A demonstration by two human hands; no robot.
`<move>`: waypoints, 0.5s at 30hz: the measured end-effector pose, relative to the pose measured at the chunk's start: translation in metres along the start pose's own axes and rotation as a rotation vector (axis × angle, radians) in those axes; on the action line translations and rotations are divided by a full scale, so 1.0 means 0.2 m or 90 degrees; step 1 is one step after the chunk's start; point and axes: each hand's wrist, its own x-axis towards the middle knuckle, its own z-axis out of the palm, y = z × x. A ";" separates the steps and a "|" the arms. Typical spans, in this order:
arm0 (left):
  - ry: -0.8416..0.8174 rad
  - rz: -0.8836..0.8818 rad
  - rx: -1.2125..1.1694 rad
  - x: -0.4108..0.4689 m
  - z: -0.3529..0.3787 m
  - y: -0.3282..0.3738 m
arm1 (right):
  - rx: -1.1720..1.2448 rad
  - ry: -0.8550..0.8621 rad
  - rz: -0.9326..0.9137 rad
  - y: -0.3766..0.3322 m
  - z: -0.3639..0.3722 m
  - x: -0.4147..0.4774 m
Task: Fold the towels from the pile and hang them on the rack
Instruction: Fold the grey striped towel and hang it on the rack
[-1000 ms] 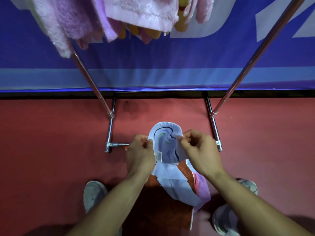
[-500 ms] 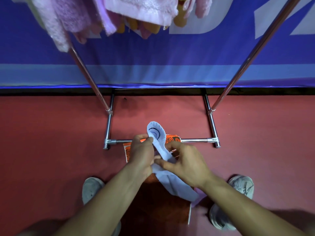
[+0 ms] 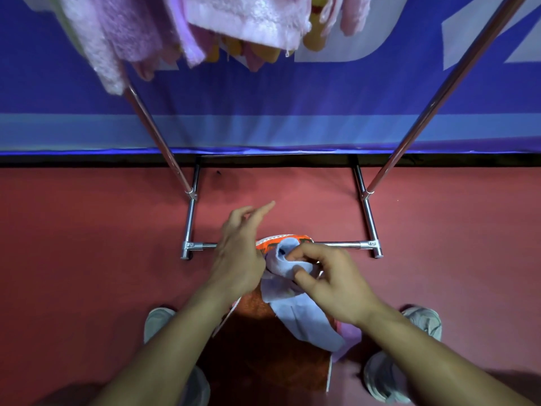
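Pale blue cloth towel (image 3: 304, 315) bunched up | right hand (image 3: 330, 282) pinching it tight | left hand (image 3: 240, 253) fingers loose, holding nothing | chrome rack (image 3: 367, 227) behind

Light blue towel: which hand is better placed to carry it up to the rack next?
Right. The right hand already pinches the bunched light blue towel, while the left hand is open beside it, fingers spread, gripping nothing.
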 end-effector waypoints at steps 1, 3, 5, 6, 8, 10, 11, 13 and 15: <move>-0.038 0.008 0.037 0.00 -0.01 -0.01 | 0.003 0.006 -0.011 -0.01 -0.01 0.00; -0.109 0.016 0.068 -0.01 -0.02 -0.02 | 0.017 0.007 -0.035 -0.03 -0.03 0.00; -0.161 0.034 0.049 -0.01 -0.01 -0.04 | 0.044 -0.004 -0.047 -0.04 -0.05 -0.01; -0.184 0.037 0.030 -0.01 0.00 -0.05 | 0.057 -0.008 -0.047 -0.04 -0.06 -0.01; -0.222 0.030 -0.021 0.00 0.01 -0.06 | 0.067 -0.013 -0.046 -0.03 -0.07 -0.02; -0.230 0.022 -0.067 0.00 0.02 -0.05 | 0.068 -0.017 -0.033 -0.02 -0.07 -0.03; -0.223 0.023 -0.078 0.00 0.02 -0.05 | 0.071 -0.015 -0.023 -0.01 -0.08 -0.04; -0.205 0.028 -0.074 0.00 0.01 -0.04 | 0.067 -0.002 -0.009 0.01 -0.09 -0.04; -0.175 0.021 -0.021 0.01 0.00 -0.05 | 0.065 0.013 0.005 0.03 -0.10 -0.04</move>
